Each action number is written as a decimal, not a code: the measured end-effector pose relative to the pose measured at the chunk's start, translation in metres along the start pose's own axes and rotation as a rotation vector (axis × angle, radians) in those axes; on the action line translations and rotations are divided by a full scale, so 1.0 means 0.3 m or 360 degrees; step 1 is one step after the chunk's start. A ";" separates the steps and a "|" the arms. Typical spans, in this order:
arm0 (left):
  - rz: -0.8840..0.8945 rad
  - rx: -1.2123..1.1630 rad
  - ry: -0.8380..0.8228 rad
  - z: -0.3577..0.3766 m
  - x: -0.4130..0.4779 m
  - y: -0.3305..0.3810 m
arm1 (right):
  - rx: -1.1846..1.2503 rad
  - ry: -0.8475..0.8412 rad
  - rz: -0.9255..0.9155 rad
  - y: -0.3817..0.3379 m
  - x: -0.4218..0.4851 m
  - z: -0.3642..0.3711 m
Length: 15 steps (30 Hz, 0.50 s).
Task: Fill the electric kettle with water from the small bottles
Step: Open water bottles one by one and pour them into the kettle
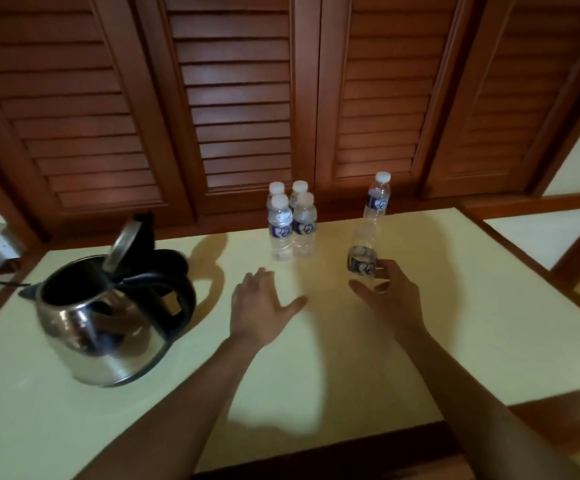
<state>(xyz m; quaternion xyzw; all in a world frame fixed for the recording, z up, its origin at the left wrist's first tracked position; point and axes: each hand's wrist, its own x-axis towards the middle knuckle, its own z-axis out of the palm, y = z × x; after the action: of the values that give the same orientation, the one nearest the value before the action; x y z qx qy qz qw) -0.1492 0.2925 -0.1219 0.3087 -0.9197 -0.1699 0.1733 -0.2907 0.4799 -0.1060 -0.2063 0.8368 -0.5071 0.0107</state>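
The steel kettle stands on the pale tabletop with its lid tipped up and its mouth open. Its black handle faces the person's hands. To the right of the kettle and further back, 4 small capped bottles stand upright in a tight cluster. Further right of the kettle again, a lone capped bottle stands upright near the tabletop's back edge.

The left hand is just right of the kettle, palm down over the tabletop, with its fingers straight and spread and nothing in them. The right hand is well right of the kettle. Its fingers curl at the labelled end of a blurred bottle, with the thumb spread beneath it. The bottle's clear body points away from the hand, towards the lone bottle. I cannot tell whether it has a cap. Brown louvred shutters rise behind the kettle.
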 end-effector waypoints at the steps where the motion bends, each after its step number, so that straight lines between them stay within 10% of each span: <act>1: -0.0049 0.0090 -0.0043 0.016 0.012 0.002 | 0.0015 0.0010 0.0015 0.020 0.044 -0.004; 15: -0.0199 0.0326 -0.0184 0.064 0.040 0.005 | 0.0034 0.0199 -0.0008 0.131 0.483 0.149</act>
<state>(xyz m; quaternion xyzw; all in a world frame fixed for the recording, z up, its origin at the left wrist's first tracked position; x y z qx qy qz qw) -0.1673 0.2901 -0.1357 0.3713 -0.9196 -0.1032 0.0766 -0.4262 0.4064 -0.1337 -0.1760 0.8299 -0.5279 -0.0407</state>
